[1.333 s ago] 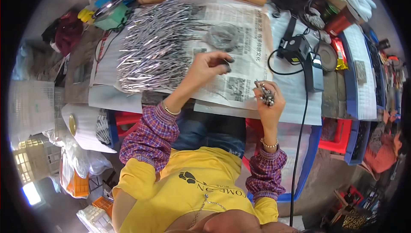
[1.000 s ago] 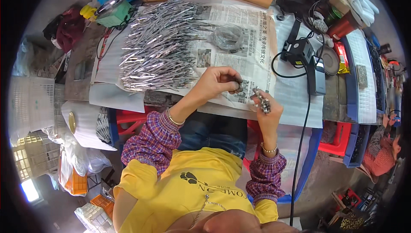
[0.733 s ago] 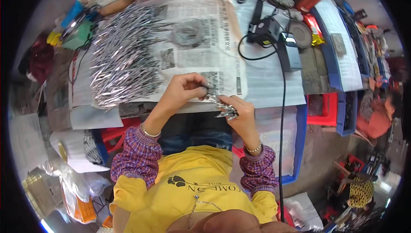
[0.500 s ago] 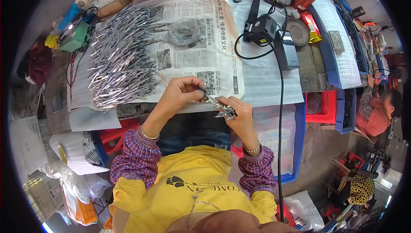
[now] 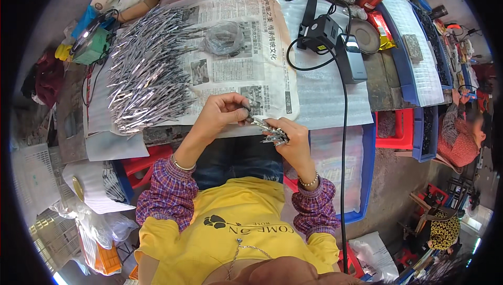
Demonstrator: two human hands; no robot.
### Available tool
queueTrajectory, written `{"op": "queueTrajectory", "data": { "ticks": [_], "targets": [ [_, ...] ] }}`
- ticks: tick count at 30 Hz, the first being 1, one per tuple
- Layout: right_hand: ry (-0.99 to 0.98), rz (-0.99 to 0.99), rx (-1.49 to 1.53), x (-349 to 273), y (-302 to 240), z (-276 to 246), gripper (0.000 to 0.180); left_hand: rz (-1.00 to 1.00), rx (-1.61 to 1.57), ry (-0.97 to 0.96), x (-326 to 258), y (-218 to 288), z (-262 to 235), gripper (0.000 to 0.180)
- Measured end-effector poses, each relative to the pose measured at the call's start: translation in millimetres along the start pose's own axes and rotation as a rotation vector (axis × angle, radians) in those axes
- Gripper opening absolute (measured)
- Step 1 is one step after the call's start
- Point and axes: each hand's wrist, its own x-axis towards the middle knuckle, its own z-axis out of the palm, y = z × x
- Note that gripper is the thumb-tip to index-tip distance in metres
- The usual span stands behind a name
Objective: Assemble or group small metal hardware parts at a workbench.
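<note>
My right hand (image 5: 294, 139) is closed around a bunch of slim silvery metal pieces (image 5: 274, 137), whose ends stick out below its fingers. Thumb and fingers of my left hand (image 5: 226, 111) are pinched together at the tip of a piece that points out of that bunch. What the left fingertips press on is dark and too small to name. Both hands meet just above the near edge of the newspaper (image 5: 225, 78). To their left lies a broad heap of similar thin metal pieces (image 5: 149, 70), spread over the paper.
A crumpled clear plastic bag (image 5: 224, 39) rests on the newspaper. Right of it are a black device (image 5: 322, 33) and a grey power bank (image 5: 352, 65), with a black cable (image 5: 344, 154) hanging down. A blue tray (image 5: 367, 180) sits below the table edge. Another person (image 5: 461, 138) works at far right.
Both hands keep nearly the same place and grip. The scene has shifted very slightly in the picture, and the bunch in my right hand is tilted a little differently.
</note>
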Motion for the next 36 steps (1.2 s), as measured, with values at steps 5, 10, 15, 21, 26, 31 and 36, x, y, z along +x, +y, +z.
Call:
{"op": "queueTrajectory", "data": {
  "ticks": [5,10,15,21,26,31,36],
  "targets": [
    [0.025,-0.004,0.033,-1.9,0.2,-1.1,0.038,-0.018,0.019,0.005,1.6,-2.9,4.0,0.014],
    [0.020,-0.008,0.002,-2.5,-0.1,2.2,0.038,-0.008,0.075,0.065,-1.7,-6.9,6.4,0.013],
    [0.093,0.017,-0.032,-5.6,1.0,9.2,0.040,0.228,0.362,0.231,-3.9,-15.5,20.4,0.012],
    [0.107,0.120,0.076,-6.2,4.2,9.5,0.026,0.129,0.137,0.143,-3.4,-10.2,21.3,0.010],
    [0.084,0.151,0.089,-6.2,0.5,3.9,0.021,0.040,0.065,0.112,-1.3,-11.6,11.0,0.009],
    [0.059,0.083,0.090,-5.4,1.5,9.3,0.020,0.028,0.114,-0.035,-5.4,-19.5,4.8,0.007],
    [0.023,0.168,0.063,-9.1,1.9,4.5,0.021,0.053,0.107,-0.037,-2.9,-18.6,10.2,0.006]
  ]
}}
